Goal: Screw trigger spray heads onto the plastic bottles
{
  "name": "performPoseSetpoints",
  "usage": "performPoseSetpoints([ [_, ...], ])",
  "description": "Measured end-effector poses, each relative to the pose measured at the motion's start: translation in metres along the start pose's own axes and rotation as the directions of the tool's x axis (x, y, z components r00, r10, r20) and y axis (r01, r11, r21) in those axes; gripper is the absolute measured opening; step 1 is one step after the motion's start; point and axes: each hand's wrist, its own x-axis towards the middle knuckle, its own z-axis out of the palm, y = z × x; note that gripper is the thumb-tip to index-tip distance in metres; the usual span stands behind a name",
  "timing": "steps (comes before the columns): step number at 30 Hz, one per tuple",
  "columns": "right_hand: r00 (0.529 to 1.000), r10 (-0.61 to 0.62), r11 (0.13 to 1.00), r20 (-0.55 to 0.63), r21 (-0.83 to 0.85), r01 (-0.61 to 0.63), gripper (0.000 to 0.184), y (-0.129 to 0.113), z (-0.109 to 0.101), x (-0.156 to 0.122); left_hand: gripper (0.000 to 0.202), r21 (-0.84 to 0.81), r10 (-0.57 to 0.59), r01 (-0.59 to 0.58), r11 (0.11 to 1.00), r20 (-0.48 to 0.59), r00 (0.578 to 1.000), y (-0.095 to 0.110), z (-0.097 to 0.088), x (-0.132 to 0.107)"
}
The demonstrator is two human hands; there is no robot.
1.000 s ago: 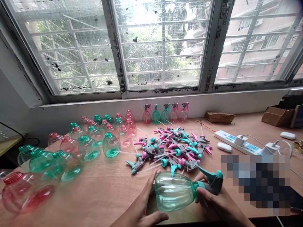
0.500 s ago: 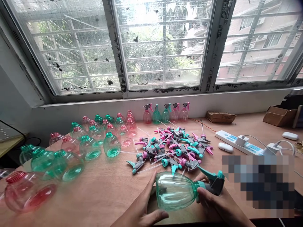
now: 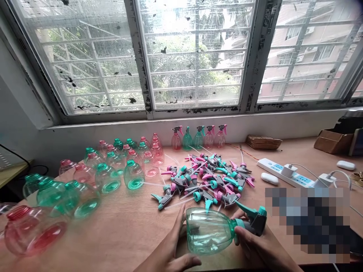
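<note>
A clear green spray bottle (image 3: 208, 230) lies on its side just above the near edge of the wooden table (image 3: 127, 230). My left hand (image 3: 172, 251) cups its base, thumb and fingers wrapped round it. My right hand (image 3: 255, 245) grips the neck, where a grey and green trigger sprayer head (image 3: 253, 219) sits on the bottle. Just behind lies a pile of loose sprayer heads (image 3: 207, 177) in pink, green and grey.
Several empty pink and green bottles (image 3: 93, 177) stand at the left. Several bottles with sprayers (image 3: 198, 136) line the wall under the window. A power strip (image 3: 286, 173), white cases, cardboard boxes (image 3: 333, 140) and a blurred patch are at the right.
The bottle and both hands have barely shifted; the view has tipped down slightly. The grip on base and neck is the same.
</note>
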Motion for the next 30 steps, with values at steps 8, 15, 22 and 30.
performPoseSetpoints([
  [8, 1.0, -0.013, 0.999, -0.018, 0.051, 0.014, 0.046, -0.002, 0.003, -0.001, 0.093, 0.08, 0.051, -0.049, 0.996, -0.012, 0.999, -0.002, 0.0, 0.002],
  [15, 1.0, 0.002, 1.0, 0.011, 0.024, -0.002, 0.046, -0.002, 0.002, -0.001, 0.112, 0.044, 0.018, -0.019, 0.999, 0.019, 1.0, -0.01, -0.002, 0.002],
  [22, 1.0, 0.009, 1.0, 0.019, 0.016, -0.009, 0.046, -0.001, 0.0, 0.0, 0.096, 0.107, 0.008, -0.006, 0.994, -0.015, 1.0, -0.005, -0.001, 0.002],
  [30, 0.999, -0.01, 1.0, 0.046, -0.003, 0.01, 0.043, 0.003, -0.004, 0.001, 0.106, 0.033, 0.043, -0.044, 0.998, 0.03, 0.999, -0.005, 0.0, 0.0],
])
